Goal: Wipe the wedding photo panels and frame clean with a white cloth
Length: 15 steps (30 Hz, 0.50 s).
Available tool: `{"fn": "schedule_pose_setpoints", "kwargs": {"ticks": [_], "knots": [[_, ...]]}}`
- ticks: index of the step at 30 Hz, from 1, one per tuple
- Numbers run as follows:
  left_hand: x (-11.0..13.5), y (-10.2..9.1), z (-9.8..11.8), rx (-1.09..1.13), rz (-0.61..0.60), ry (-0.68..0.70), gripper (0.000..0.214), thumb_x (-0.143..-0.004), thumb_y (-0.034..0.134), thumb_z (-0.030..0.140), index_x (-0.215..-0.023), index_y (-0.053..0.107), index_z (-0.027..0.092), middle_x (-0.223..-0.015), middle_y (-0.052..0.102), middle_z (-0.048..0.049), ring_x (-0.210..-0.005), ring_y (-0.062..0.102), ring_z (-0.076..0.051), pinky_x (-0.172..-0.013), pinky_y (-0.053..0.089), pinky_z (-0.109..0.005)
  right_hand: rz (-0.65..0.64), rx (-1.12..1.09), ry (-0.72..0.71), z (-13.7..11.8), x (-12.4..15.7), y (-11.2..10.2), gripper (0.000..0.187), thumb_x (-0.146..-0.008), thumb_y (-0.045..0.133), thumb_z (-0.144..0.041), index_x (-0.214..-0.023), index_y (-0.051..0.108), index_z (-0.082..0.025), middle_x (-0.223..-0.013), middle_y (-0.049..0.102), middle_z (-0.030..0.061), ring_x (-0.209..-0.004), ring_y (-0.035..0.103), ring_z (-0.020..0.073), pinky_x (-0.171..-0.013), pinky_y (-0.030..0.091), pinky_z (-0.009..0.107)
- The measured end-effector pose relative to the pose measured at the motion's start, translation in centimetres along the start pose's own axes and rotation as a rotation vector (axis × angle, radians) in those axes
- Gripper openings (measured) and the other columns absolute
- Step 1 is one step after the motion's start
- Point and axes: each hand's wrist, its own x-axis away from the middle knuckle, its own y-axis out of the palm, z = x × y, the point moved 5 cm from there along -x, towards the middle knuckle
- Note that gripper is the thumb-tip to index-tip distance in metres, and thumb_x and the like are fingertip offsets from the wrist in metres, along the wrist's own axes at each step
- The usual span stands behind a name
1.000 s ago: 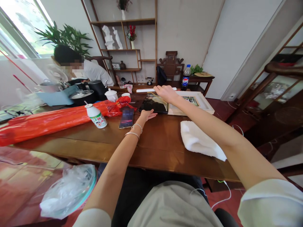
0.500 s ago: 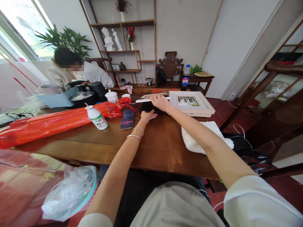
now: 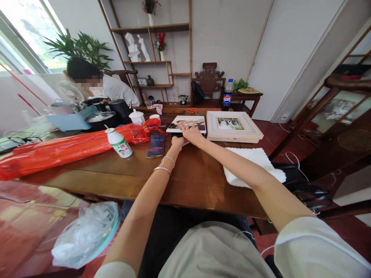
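A pale-edged photo panel (image 3: 174,123) with a picture of people on its face lies on a dark, flat object (image 3: 174,135) at the middle of the table. My right hand (image 3: 193,133) is closed over the panel's front edge, fingers bent on the picture. Just below it, my left hand (image 3: 178,142) is at the front of the dark object. Its fingers are partly covered by the right hand, so their grip is hidden. To the right stands a cream box frame (image 3: 234,137) holding a small photo. A phone (image 3: 155,145) lies left of my hands.
A white bottle (image 3: 119,143) and a long red plastic-wrapped bundle (image 3: 72,150) are on the left. A white towel (image 3: 252,166) lies at the right. Behind are a teapot (image 3: 136,117), red-handled scissors (image 3: 191,111) and a cola bottle (image 3: 227,95). A person (image 3: 116,87) sits at the far left.
The photo panel, seen nearly edge-on before, now lies flatter with its picture showing. My left hand has moved in under the right; its fingers were spread before.
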Motion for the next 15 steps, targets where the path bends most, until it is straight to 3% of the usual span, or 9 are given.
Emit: {"fn": "schedule_pose_setpoints", "kwargs": {"ticks": [6, 15], "knots": [[-0.1, 0.0, -0.1, -0.007, 0.008, 0.037, 0.028, -0.062, 0.07, -0.005, -0.086, 0.063, 0.005, -0.071, 0.069, -0.01, -0.083, 0.068, -0.027, -0.077, 0.056, -0.036, -0.039, -0.004, 0.038, 0.0, -0.1, 0.4, 0.043, -0.084, 0.026, -0.003, -0.123, 0.043, 0.008, -0.117, 0.048, 0.0375, -0.098, 0.054, 0.0362, -0.07, 0.044, 0.052], [-0.1, 0.2, -0.2, -0.116, -0.056, 0.031, 0.024, -0.071, 0.068, 0.003, -0.093, 0.06, 0.003, -0.068, 0.067, -0.0118, -0.079, 0.069, -0.024, -0.073, 0.056, -0.034, -0.126, -0.049, -0.096, 1.0, 0.9, 0.2, 0.044, -0.077, 0.043, -0.001, -0.12, 0.048, 0.003, -0.115, 0.055, 0.0285, -0.104, 0.054, 0.0314, -0.082, 0.044, 0.042]]}}
